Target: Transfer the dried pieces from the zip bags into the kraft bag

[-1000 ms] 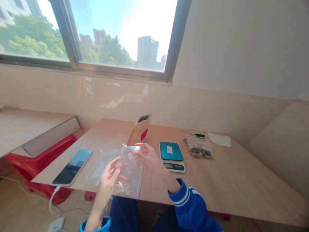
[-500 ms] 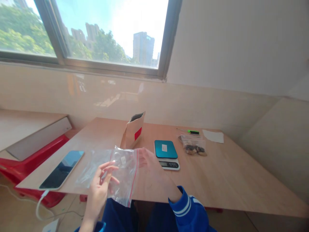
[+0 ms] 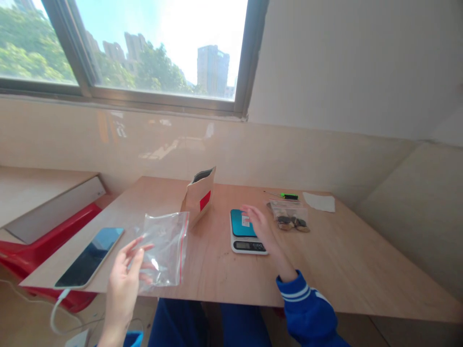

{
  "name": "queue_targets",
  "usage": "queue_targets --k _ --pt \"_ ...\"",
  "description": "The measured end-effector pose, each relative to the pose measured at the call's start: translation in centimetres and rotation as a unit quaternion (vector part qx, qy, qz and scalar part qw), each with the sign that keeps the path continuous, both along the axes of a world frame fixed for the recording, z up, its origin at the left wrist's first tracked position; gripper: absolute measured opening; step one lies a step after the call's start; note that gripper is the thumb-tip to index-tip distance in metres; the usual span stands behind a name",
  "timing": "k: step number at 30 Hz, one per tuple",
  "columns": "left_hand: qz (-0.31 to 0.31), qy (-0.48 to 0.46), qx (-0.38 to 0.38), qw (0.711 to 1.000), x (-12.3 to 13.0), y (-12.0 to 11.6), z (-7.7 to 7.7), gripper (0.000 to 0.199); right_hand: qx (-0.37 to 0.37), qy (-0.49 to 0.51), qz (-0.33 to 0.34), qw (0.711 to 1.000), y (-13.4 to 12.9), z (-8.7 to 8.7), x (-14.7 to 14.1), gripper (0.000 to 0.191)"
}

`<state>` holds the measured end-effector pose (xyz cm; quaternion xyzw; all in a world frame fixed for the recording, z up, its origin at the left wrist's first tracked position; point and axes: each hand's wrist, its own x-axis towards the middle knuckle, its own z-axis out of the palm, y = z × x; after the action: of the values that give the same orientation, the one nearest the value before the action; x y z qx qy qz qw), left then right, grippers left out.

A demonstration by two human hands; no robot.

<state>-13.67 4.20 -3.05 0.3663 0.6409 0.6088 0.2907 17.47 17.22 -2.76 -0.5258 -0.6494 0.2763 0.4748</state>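
A clear zip bag with a red seal line (image 3: 167, 248) hangs over the front left of the table, pinched by my left hand (image 3: 126, 270). The bag looks empty. My right hand (image 3: 261, 225) is over the blue plate of a small digital scale (image 3: 240, 224), fingers stretched out and holding nothing. An open brown paper pouch with a red label (image 3: 198, 195) stands behind and between the hands. Right of the scale lies a clear bag of dark and tan pieces (image 3: 292, 221).
A phone (image 3: 90, 258) with a white cable lies at the table's left edge. A green and black screwdriver (image 3: 289, 196) and a white paper sheet (image 3: 319, 202) lie at the back right. A red stool (image 3: 65, 231) is at the left.
My right hand has come away from the clear bag and moved right, over the scale. My left hand and the bag have shifted left.
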Motion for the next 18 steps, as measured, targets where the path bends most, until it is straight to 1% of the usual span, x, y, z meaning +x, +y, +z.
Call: queue_targets --k 1,2,3,4,5,7,9,10,11,12,13,14,16,17,18 --pt "0.005 0.011 -0.018 1.0 -1.1 0.4 -0.3 0.05 0.012 -0.029 -0.049 0.998 1.3 -0.3 2.5 0.046" --pt "0.006 0.035 -0.045 0.998 -2.2 0.7 -0.6 0.051 0.016 -0.049 -0.083 0.995 2.6 -0.4 5.0 0.044" --pt "0.022 0.083 -0.078 0.993 -3.1 1.1 -1.0 0.049 0.016 -0.071 -0.112 0.991 3.8 -0.6 7.4 0.04" --pt "0.041 0.165 -0.1 0.98 -3.8 1.4 -1.3 0.048 0.011 -0.096 -0.133 0.986 4.7 -0.7 9.5 0.036" --pt "0.063 0.25 -0.1 0.961 -4.2 1.6 -1.5 0.049 0.003 -0.121 -0.148 0.982 5.5 -0.7 11.4 0.031" --pt "0.118 0.393 -0.06 0.91 -4.4 1.7 -1.6 0.054 -0.017 -0.17 -0.17 0.971 6.7 -1.0 14.1 0.024" --pt "0.152 0.469 -0.012 0.87 -4.1 1.8 -1.6 0.054 -0.034 -0.212 -0.187 0.959 7.3 -1.2 15.7 0.019" --pt "0.144 0.491 0.003 0.859 -4.0 1.9 -1.7 0.05 -0.038 -0.231 -0.195 0.953 7.5 -1.3 16.1 0.016" --pt "0.118 0.507 0.011 0.854 -3.9 2.1 -1.9 0.043 -0.038 -0.248 -0.201 0.947 7.6 -1.4 16.5 0.014" --pt "0.076 0.517 0.012 0.852 -3.9 2.4 -2.3 0.037 -0.035 -0.262 -0.207 0.942 7.6 -1.4 16.7 0.013" --pt "0.015 0.522 0.011 0.853 -4.0 2.8 -3.0 0.034 -0.029 -0.275 -0.213 0.937 7.6 -1.3 16.9 0.012" --pt "-0.047 0.52 -0.004 0.853 -4.3 3.3 -3.8 0.032 -0.022 -0.285 -0.217 0.933 7.4 -1.1 17.1 0.013" --pt "-0.139 0.493 -0.06 0.857 -4.9 4.3 -5.6 0.028 -0.006 -0.296 -0.218 0.93 6.8 -0.5 17.6 0.018" --pt "-0.168 0.48 -0.082 0.857 -5.1 4.6 -6.3 0.027 0.006 -0.296 -0.217 0.93 6.4 -0.1 17.9 0.02" --pt "-0.18 0.471 -0.089 0.859 -5.3 4.8 -6.9 0.027 0.017 -0.294 -0.213 0.932 5.8 0.3 18.2 0.021"
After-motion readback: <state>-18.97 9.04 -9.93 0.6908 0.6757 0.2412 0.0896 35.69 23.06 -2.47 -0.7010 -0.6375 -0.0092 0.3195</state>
